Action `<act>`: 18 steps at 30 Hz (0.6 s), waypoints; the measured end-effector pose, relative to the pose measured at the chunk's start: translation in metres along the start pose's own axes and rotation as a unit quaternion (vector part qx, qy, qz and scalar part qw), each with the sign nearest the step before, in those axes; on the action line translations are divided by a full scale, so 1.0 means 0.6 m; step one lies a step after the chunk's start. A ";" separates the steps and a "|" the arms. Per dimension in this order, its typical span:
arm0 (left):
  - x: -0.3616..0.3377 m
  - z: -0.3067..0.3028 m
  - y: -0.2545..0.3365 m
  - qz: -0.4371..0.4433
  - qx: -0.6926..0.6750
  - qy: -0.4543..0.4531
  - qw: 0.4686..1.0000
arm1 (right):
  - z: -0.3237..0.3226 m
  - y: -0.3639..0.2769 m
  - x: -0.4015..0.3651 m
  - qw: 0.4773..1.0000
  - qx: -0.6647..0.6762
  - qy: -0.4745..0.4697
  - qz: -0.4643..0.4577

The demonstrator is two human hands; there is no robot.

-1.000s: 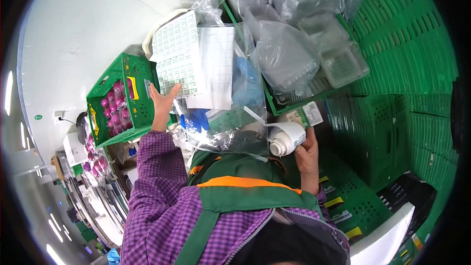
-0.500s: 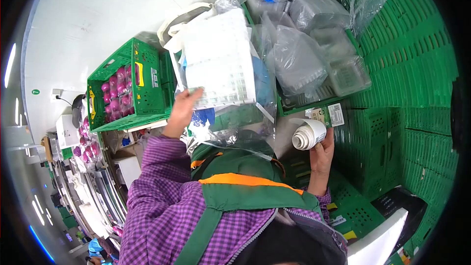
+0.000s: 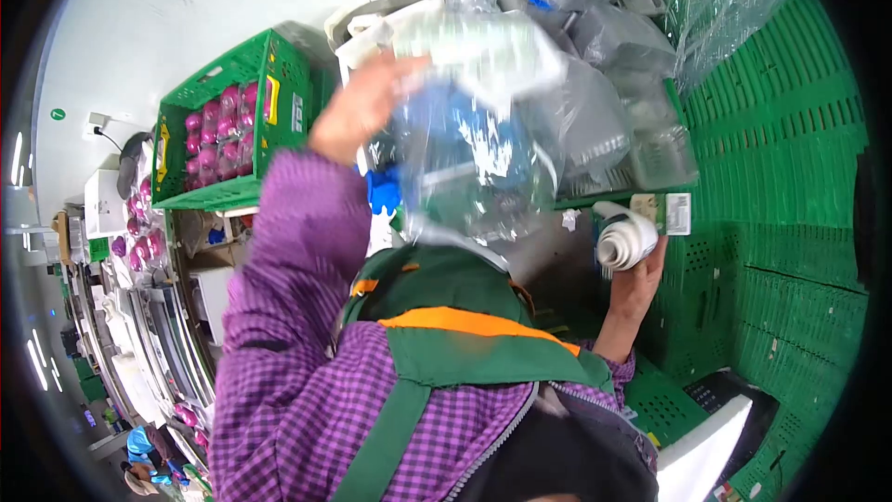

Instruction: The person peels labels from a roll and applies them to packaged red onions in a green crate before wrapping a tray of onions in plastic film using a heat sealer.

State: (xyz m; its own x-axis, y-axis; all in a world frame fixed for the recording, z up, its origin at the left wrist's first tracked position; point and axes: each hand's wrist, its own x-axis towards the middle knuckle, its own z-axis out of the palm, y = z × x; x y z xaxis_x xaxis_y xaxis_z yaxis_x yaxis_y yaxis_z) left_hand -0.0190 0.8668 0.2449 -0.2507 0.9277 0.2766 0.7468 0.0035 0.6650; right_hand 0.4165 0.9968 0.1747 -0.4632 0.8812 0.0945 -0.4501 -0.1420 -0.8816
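Note:
My left hand [image 3: 367, 98] is closed on the edge of a sheet of printed paper [image 3: 492, 51], which is lifted and smeared by motion. Beneath the paper lies a clear plastic bag [image 3: 474, 177] with something blue showing through. A blue crumpled item [image 3: 382, 191] sits just below my left wrist. At the right, my right hand [image 3: 639, 281] is wrapped round a white roll of labels [image 3: 626, 240], its coiled end facing me. A printed label [image 3: 677, 214] with a barcode stands out beyond the fingers of that hand.
A green crate [image 3: 269, 102] at the left holds wrapped purple-red produce. Behind the paper, bagged clear plastic trays [image 3: 585, 121] fill another crate. Green crates [image 3: 780, 149] are stacked along the right. A person [image 3: 149, 455] is far off at the lower left.
My left hand has moved up and lifted the paper away from me, baring the plastic bag beneath. My right hand, with the roll of labels, has shifted slightly right in view.

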 end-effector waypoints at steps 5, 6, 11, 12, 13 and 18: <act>0.131 -0.102 0.138 -0.001 -0.449 0.001 0.893 | -0.034 -0.025 -0.014 0.998 0.019 0.052 -0.028; 0.152 -0.109 0.148 0.040 -0.352 0.029 0.935 | -0.035 -0.027 -0.016 0.998 0.024 0.050 -0.031; 0.207 -0.122 0.170 0.183 -0.091 0.098 0.974 | -0.017 -0.011 -0.035 0.999 0.031 0.019 -0.038; 0.208 -0.116 0.171 0.203 -0.054 0.109 0.972 | -0.008 -0.012 -0.039 0.999 0.038 0.017 -0.031; 0.208 -0.109 0.172 0.205 -0.055 0.107 0.971 | -0.004 -0.012 -0.044 0.999 0.031 0.017 -0.028; 0.165 -0.014 0.199 -0.095 -0.397 0.083 0.909 | -0.002 -0.012 -0.067 0.999 0.011 -0.004 -0.030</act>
State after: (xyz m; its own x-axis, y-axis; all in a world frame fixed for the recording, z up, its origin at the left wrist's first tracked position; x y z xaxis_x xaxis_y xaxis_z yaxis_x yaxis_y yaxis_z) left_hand 0.0402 0.9558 0.3577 -0.4673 0.8691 0.1625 0.0169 -0.1750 0.9844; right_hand 0.4392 0.9626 0.1765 -0.4403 0.8851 0.1504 -0.4937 -0.0988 -0.8640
